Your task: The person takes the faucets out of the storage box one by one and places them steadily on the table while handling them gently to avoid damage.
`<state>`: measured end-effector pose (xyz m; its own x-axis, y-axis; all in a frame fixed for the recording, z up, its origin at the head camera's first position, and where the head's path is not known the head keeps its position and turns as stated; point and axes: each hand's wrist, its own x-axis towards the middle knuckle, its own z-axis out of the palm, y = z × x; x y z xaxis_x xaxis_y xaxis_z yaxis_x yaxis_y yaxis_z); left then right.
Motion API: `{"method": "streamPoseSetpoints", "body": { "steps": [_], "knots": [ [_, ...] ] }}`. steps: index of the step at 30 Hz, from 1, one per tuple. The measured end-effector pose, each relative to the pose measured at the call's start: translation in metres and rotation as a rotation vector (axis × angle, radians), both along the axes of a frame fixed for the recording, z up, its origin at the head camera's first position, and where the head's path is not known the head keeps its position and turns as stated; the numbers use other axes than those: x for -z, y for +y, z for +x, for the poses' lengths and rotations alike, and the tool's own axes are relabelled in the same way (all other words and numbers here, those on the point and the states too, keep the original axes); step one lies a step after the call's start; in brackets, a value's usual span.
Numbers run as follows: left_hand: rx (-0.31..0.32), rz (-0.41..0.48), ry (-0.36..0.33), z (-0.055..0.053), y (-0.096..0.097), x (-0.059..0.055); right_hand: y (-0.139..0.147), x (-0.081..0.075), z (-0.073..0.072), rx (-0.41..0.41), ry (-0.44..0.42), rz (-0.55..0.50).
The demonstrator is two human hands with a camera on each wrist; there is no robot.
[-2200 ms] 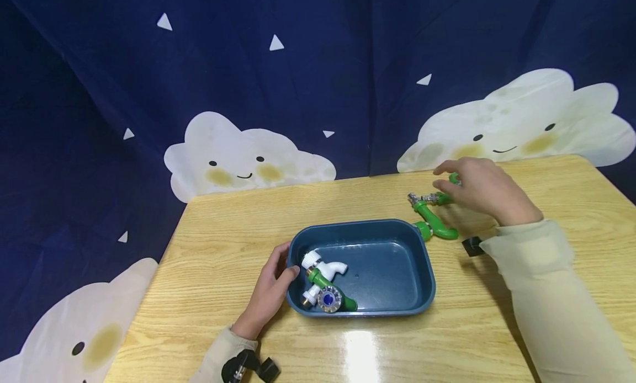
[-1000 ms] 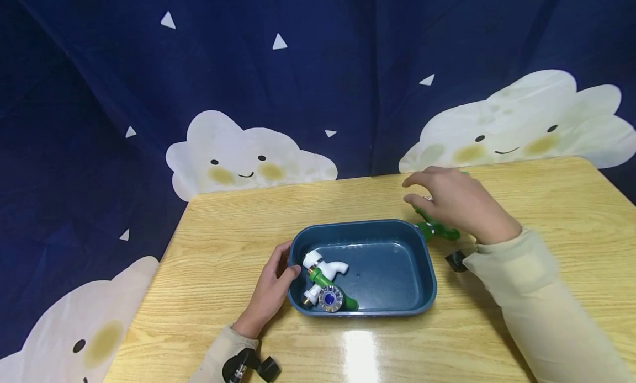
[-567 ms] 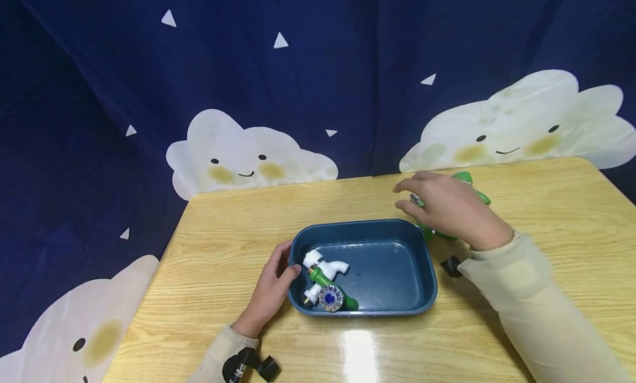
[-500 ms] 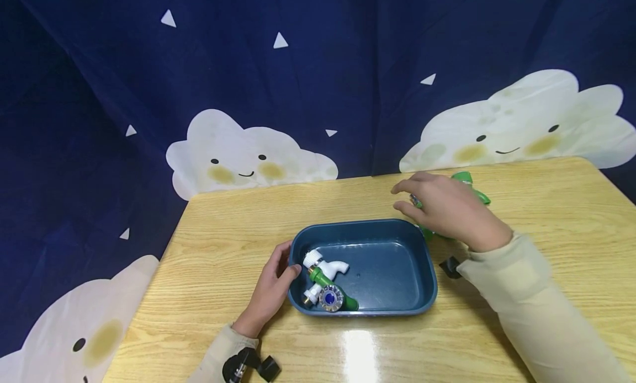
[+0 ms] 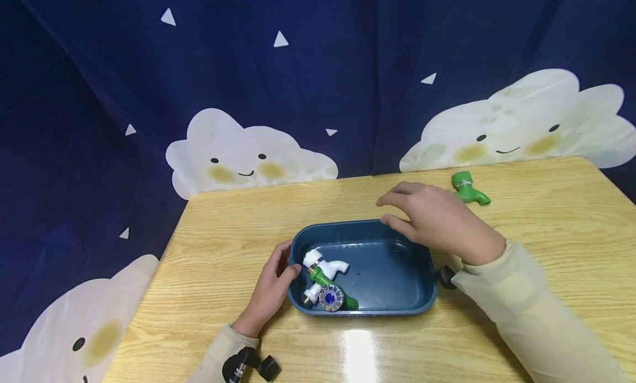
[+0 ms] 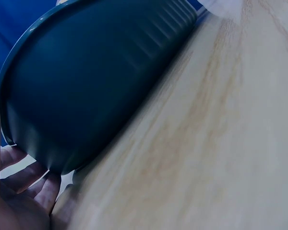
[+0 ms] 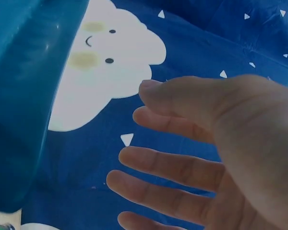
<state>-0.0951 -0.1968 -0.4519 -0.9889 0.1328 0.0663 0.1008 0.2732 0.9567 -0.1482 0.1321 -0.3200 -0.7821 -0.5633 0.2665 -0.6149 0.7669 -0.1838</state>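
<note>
A dark blue plastic tub stands on the wooden table. My left hand grips its left end, thumb over the rim and fingers outside; in the left wrist view those fingers touch the tub's wall. Inside, at the left, a white tap and a green tap with a clear round handle lie across each other. My right hand hovers by the tub's back right corner, fingers spread. The right wrist view shows nothing between thumb and fingers. Behind this hand lies another green tap.
The wooden table reaches back to a dark blue curtain printed with smiling clouds. Each wrist carries a small black camera mount. My right hand and forearm cover part of the table right of the tub.
My right hand has moved left and nearer, from over the green taps to the tub's back right corner. It uncovers the rear green tap and hides the nearer one. My left hand stays put.
</note>
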Motion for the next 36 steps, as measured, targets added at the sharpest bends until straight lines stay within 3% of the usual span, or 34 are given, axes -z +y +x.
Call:
{"method": "streamPoseSetpoints", "body": {
  "steps": [16, 36],
  "knots": [
    [0.004, 0.004, 0.003, 0.0, 0.0, 0.0, -0.018, 0.011, 0.01, -0.238, 0.08, 0.033],
    [0.006, -0.002, -0.001, 0.0, 0.0, 0.0, -0.031, 0.011, 0.025, -0.359, 0.082, 0.046]
  ]
}}
